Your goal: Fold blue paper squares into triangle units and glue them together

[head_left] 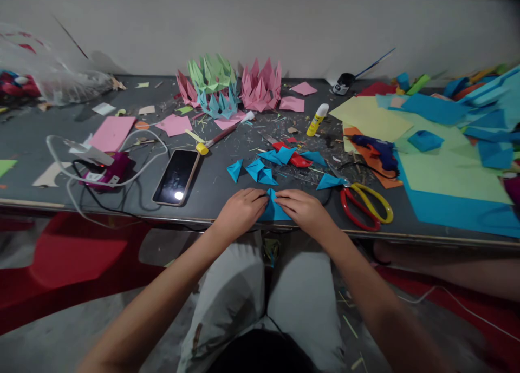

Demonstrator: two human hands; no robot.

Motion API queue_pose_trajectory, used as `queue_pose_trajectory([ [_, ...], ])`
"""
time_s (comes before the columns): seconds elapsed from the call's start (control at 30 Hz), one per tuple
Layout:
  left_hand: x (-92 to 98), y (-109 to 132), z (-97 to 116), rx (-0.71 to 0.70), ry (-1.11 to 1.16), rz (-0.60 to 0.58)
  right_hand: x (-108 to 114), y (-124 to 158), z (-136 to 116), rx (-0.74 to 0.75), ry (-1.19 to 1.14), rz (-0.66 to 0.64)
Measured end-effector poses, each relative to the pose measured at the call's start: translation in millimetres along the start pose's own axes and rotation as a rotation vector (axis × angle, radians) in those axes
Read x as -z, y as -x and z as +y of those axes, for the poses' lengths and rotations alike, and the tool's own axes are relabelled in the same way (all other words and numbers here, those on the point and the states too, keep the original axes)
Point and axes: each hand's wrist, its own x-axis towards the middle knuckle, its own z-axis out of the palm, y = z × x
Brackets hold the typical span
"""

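Observation:
A piece of blue paper (275,214), folded to a point at the top, lies at the table's front edge between my hands. My left hand (245,209) has its fingers closed on the left side of the paper near its tip. On the right side my right hand (301,208) does the same, fingertips pressed together. Just beyond my hands are several small folded blue triangles (255,170). Red-handled scissors or a cutter (299,160) lie partly under them. Large scissors with red and yellow handles (363,205) rest right of my right hand.
A phone (177,177) lies on the left, near a purple power adapter (109,170) with looping cables. Folded paper crowns (260,86) stand at the back. A glue stick (317,119), a blue glue gun (376,152) and coloured sheets (459,210) occupy the right. Paper scraps litter the table.

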Motion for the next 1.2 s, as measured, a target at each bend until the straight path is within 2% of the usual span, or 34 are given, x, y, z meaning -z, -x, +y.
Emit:
queue_pose_trajectory([
  [0.67, 0.8, -2.8, -0.2, -0.053, 0.002, -0.073, -0.7, 1.3, 1.7, 0.025, 0.003, -0.013],
  [1.2, 0.0, -2.4, -2.1, -0.061, 0.042, -0.093, -2.7, 2.1, 3.0, -0.046, -0.062, -0.006],
])
